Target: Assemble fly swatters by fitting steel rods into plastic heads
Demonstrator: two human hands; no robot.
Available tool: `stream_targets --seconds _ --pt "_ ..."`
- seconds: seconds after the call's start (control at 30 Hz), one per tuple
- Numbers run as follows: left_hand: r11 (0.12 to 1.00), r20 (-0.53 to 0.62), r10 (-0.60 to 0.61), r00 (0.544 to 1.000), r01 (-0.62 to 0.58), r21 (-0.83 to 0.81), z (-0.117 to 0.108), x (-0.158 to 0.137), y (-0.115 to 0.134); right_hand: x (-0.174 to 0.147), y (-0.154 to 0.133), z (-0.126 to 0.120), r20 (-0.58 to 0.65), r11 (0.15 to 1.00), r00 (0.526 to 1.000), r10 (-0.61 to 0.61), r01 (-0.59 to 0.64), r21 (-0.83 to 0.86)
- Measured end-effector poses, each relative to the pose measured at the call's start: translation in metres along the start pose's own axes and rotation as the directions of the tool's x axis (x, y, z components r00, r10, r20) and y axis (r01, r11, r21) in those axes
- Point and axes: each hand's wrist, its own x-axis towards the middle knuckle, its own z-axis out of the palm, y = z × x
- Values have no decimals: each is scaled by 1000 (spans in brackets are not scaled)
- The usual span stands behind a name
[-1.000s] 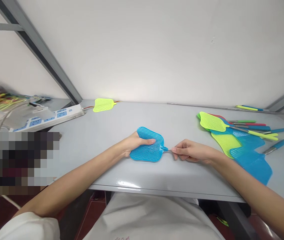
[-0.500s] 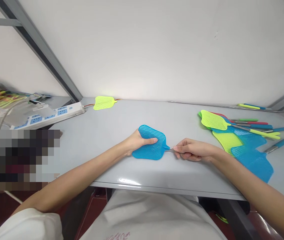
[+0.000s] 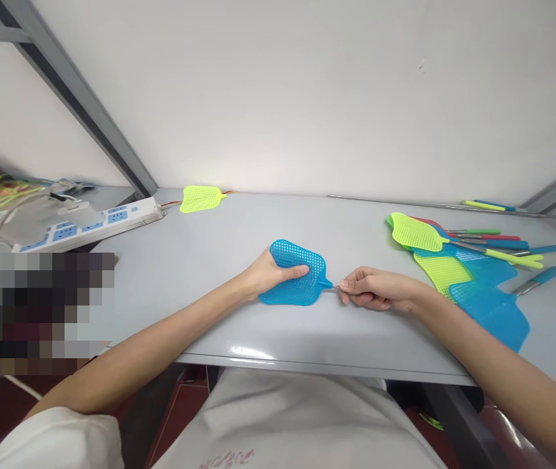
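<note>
A blue fly swatter with a perforated head is held flat, low over the table's front middle. My left hand grips its head from the left, thumb lying across the top face and the other fingers hidden beneath. At the swatter's neck a short length of thin metal rod shows. Pinched on that rod are the thumb and fingers of my right hand, which hides the rest of it.
Several fly swatters in blue, yellow, green and red lie piled at the right. A long metal rod runs along the wall. At the back left are a yellow swatter head and a power strip. A blurred-out person is at far left.
Both hands keep their hold on the blue swatter, with little visible movement. The whole view has shifted slightly.
</note>
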Motion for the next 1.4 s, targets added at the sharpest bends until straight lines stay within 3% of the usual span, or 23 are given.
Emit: stream_targets --seconds 0.4,0.53,0.67,0.77,0.9,1.07,1.4 --pt "963 130 -152 980 176 -206 -14 -2 21 -12 -15 9 -72 967 975 -209 195 -164" --pt "934 189 -213 959 257 -249 -18 2 17 -13 -17 10 -121 926 963 -241 191 -325" --pt "919 187 -222 957 270 -287 -20 3 17 -11 -16 12 -240 882 920 -311 185 -434" --pt "921 174 -246 954 286 -265 -20 2 18 -9 -13 18 -215 913 931 -296 210 -350" --pt "915 245 -254 936 314 -251 -18 -4 23 -12 -10 24 -141 979 971 -192 178 -103" --pt "938 247 -235 940 286 -194 -17 -10 29 -12 -6 24 82 976 994 -71 52 214" --pt "954 217 -247 944 277 -119 -17 -7 21 -6 1 25 182 924 983 14 -82 375"
